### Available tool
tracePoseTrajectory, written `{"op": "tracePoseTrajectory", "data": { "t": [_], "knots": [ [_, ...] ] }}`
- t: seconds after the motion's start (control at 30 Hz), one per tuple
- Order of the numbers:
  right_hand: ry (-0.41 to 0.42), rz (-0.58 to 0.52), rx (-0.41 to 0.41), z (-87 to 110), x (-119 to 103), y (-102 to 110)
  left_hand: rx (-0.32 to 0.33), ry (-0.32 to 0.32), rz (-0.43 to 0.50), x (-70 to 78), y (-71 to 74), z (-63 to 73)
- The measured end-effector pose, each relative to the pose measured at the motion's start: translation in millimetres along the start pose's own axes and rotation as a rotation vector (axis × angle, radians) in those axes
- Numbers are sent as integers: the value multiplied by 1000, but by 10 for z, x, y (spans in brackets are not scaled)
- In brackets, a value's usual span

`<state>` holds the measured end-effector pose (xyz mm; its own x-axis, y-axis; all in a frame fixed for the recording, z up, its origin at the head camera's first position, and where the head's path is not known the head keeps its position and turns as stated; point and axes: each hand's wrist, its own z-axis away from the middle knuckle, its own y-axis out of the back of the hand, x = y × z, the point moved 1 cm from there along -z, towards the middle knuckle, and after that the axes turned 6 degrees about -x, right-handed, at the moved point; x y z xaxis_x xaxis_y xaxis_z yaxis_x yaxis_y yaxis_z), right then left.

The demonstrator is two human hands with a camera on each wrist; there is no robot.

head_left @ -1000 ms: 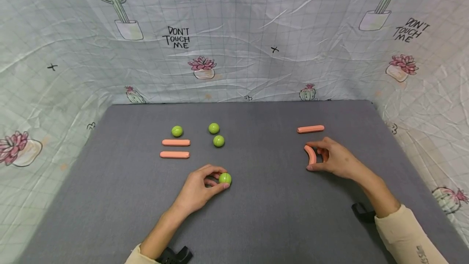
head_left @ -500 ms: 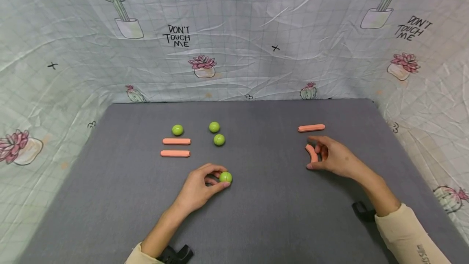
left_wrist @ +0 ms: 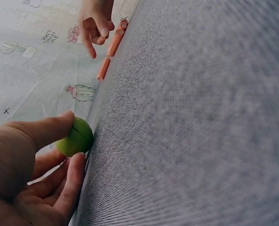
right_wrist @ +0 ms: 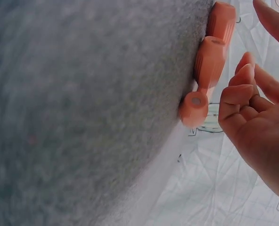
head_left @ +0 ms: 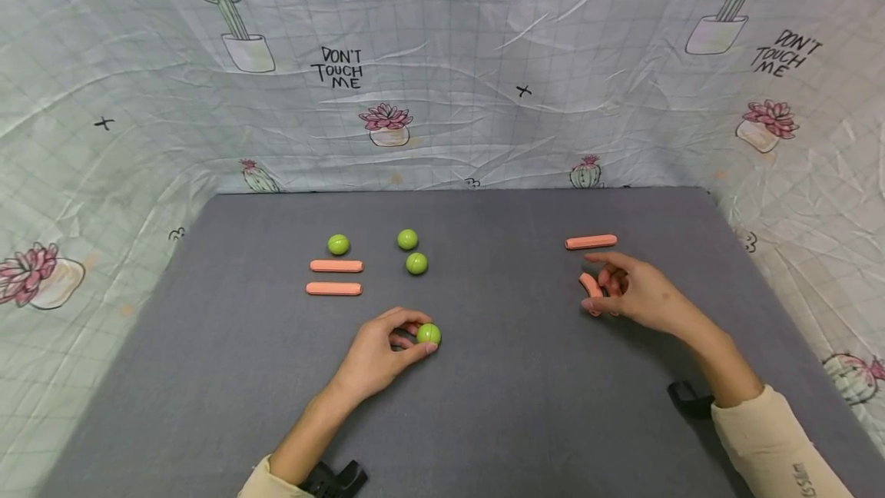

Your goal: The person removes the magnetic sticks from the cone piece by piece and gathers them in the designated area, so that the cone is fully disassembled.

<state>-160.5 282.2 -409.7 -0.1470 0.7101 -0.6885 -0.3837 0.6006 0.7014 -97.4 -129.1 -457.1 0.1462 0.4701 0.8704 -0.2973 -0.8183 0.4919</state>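
My left hand (head_left: 376, 348) pinches a green ball (head_left: 429, 334) with a dark seam between thumb and fingers, low at the table; the left wrist view shows the ball (left_wrist: 77, 137) close up. Over at the right, my right hand (head_left: 643, 290) hovers with thumb and index finger apart, its other fingers loosely bent. Beneath it lies a curved orange-pink sausage-shaped piece (head_left: 591, 284), partly covered by the thumb. In the right wrist view several such pieces (right_wrist: 210, 61) sit on the table, apart from the fingers. A straight sausage-shaped piece (head_left: 591, 241) lies just beyond the right hand.
Two straight sausage-shaped pieces (head_left: 334, 289) lie parallel on the left of the grey table (head_left: 498, 406). Behind them is a green ball (head_left: 338, 244), with two more balls (head_left: 416, 263) to its right. A printed cloth (head_left: 470, 60) rises behind and at both sides.
My right hand has let go of the curved sausage-shaped piece, its thumb and index finger drawing back from the ends. My left hand keeps the green ball in place.
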Motion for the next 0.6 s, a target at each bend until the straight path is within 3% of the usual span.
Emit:
{"op": "tracePoseTrajectory", "data": {
  "t": [0.23,0.6],
  "knots": [
    [15,-96,-3,-38,-39,-38,-2,7,-6,4,-7,5],
    [42,-87,1,-67,-177,-156,-22,-20,-24,2,-16,21]
  ]
}}
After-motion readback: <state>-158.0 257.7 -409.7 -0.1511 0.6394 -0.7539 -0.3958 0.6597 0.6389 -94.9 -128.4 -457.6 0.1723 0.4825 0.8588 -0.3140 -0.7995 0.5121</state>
